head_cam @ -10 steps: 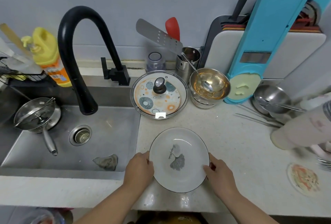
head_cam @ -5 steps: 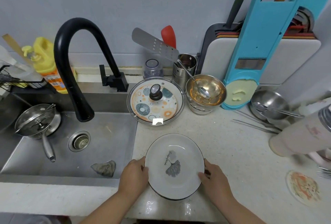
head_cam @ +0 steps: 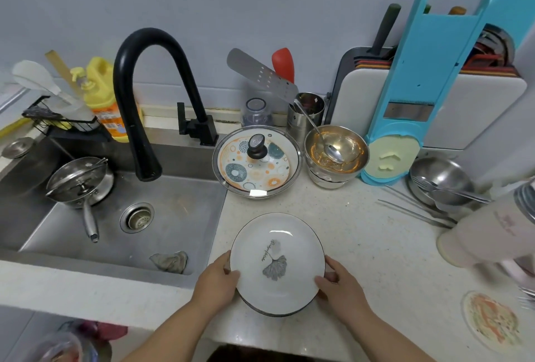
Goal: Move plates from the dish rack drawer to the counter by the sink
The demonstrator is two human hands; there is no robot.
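- The left hand (head_cam: 215, 282) grips the left rim of the plates (head_cam: 277, 263), thumb over the top edge, fingers curled beneath.
- The right hand (head_cam: 340, 286) clasps the right rim the same way, forearm angling in from the lower right.
- The plates are a small white stack, a grey leaf print on the top one, at the counter (head_cam: 376, 246) near its front edge, just right of the sink (head_cam: 179, 217).
- Behind them lies a glass lid (head_cam: 256, 165) on a patterned dish, a steel bowl (head_cam: 335, 156) with a ladle beside it.
- A black faucet (head_cam: 139, 95) arches over the sink.
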